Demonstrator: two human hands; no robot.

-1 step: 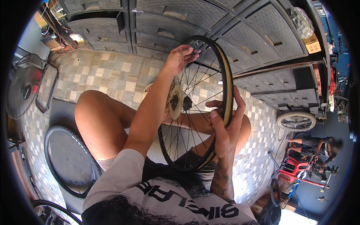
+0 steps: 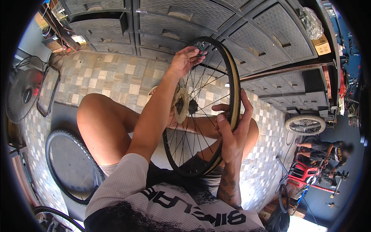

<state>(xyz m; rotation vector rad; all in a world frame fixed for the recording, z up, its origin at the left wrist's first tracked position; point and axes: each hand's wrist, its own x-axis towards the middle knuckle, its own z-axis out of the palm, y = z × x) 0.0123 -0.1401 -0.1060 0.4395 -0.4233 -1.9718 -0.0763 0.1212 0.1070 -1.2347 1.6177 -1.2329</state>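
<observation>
A bare bicycle wheel (image 2: 232,83) stands upright between my bent legs, its black rim lined with a tan strip. My left hand (image 2: 186,60) reaches to the far top of the wheel. Its fingers pinch a small dark green spoke wrench (image 2: 201,48) at the spokes, just inside the rim. On the near right side, my right hand (image 2: 236,135) grips the rim, thumb and fingers on either side. A pale round disc (image 2: 181,105) sits on the hub, to the left of the spokes. My left forearm hides part of the wheel's left side.
Grey drawer cabinets (image 2: 185,23) line the far side. A tyre (image 2: 50,166) lies at the left, below a fan (image 2: 25,91). Another wheel (image 2: 305,125) rests at the right. Beyond it, a person (image 2: 328,150) is beside a red stool (image 2: 301,174).
</observation>
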